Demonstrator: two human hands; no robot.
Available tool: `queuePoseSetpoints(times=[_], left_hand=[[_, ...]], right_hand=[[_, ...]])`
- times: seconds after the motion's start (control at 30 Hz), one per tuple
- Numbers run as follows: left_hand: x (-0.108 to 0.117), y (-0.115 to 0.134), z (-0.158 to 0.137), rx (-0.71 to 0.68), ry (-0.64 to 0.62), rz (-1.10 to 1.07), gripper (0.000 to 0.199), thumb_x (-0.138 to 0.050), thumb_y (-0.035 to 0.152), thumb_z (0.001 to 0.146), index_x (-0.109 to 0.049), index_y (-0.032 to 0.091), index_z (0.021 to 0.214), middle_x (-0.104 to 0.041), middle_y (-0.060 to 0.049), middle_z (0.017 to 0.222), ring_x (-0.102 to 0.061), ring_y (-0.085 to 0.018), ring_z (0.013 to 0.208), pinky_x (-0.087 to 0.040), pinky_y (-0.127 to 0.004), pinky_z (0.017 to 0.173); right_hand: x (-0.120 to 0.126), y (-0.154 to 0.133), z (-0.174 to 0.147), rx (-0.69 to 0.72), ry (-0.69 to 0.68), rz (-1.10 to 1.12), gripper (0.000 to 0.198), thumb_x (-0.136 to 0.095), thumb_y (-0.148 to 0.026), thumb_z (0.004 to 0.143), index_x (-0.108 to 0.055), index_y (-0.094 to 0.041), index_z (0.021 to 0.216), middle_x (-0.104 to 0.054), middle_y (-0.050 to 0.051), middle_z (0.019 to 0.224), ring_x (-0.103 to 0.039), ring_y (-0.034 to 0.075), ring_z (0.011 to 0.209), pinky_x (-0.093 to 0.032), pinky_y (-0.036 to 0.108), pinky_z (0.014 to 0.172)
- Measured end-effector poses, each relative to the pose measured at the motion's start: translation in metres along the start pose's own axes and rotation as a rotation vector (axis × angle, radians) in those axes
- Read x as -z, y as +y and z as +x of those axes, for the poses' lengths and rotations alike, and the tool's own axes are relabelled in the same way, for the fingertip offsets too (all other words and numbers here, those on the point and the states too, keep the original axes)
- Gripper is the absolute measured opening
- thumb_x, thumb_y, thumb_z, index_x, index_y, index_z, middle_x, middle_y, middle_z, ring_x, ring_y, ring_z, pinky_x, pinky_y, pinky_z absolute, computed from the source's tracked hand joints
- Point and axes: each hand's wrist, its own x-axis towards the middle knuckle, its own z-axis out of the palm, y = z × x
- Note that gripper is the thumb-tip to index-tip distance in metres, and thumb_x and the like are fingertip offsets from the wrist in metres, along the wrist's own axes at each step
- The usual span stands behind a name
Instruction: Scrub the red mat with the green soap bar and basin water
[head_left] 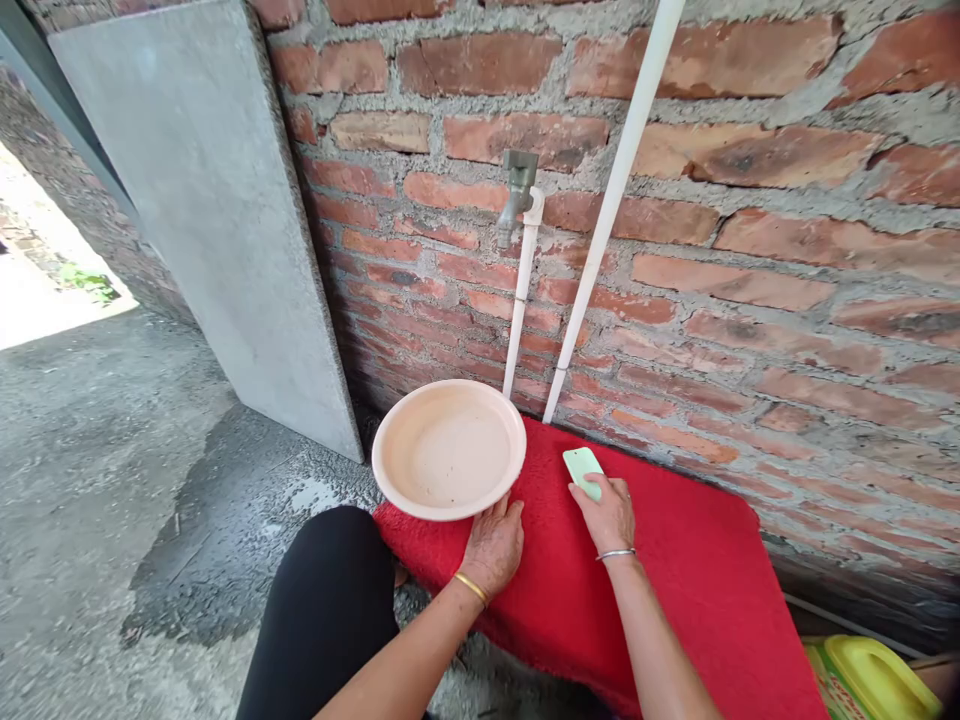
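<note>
A round, pale peach plastic basin (450, 450) sits at the left end of the red cloth (697, 570), its left side overhanging the edge. Inside it are only a few tiny dark specks. My left hand (495, 548) is at the basin's near right rim, with its fingers tucked under the rim and partly hidden. In my right hand (609, 518), resting over the cloth, is a pale green oblong block (583, 464) with a small hole near its far end. It looks like the back of a scrubbing brush, but its underside is hidden.
A tap (517, 195) on a white pipe (523, 300) stands against the brick wall (750, 270), above the basin. To the left leans a grey slab (202, 200), beside wet concrete floor (225, 530). A yellow-green plastic jug (874, 680) stands at the lower right.
</note>
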Motion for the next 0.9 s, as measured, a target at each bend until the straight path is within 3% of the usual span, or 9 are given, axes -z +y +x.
queuePoseSetpoints(times=[0.2,0.57,0.7,0.9], left_hand=[[-0.002,-0.001,-0.002,-0.002,0.008,-0.018,0.040,-0.046,0.014,0.090,-0.058,0.017,0.128,-0.055,-0.014,0.138,-0.051,-0.027,0.128,-0.039,-0.046,0.109],[-0.003,-0.001,0.000,-0.005,0.008,0.007,0.039,-0.046,0.014,0.090,-0.060,0.017,0.127,-0.056,-0.014,0.138,-0.052,-0.028,0.127,-0.040,-0.046,0.107],[-0.003,-0.001,0.000,-0.011,0.021,0.013,0.038,-0.045,0.014,0.091,-0.060,0.017,0.126,-0.058,-0.013,0.136,-0.052,-0.028,0.127,-0.039,-0.046,0.108],[-0.003,-0.001,0.000,-0.009,0.021,0.013,0.038,-0.046,0.014,0.091,-0.060,0.018,0.126,-0.057,-0.014,0.137,-0.051,-0.028,0.128,-0.038,-0.047,0.109]], right_hand=[[0.009,0.002,0.006,-0.048,-0.034,-0.036,0.039,-0.061,-0.054,0.075,-0.070,-0.028,0.104,-0.053,0.003,0.095,-0.057,0.020,0.088,-0.044,0.031,0.081],[0.053,0.064,0.007,-0.342,0.064,-0.040,0.053,-0.057,-0.066,0.072,-0.067,-0.031,0.110,-0.054,0.005,0.097,-0.056,0.024,0.085,-0.046,0.037,0.080],[0.053,0.069,0.003,-0.347,0.094,-0.008,0.056,-0.057,-0.067,0.070,-0.067,-0.029,0.109,-0.053,0.005,0.096,-0.055,0.024,0.084,-0.046,0.038,0.082],[0.034,0.047,-0.007,-0.222,0.092,0.056,0.053,-0.057,-0.066,0.068,-0.070,-0.028,0.101,-0.053,0.005,0.097,-0.055,0.024,0.087,-0.045,0.037,0.083]])
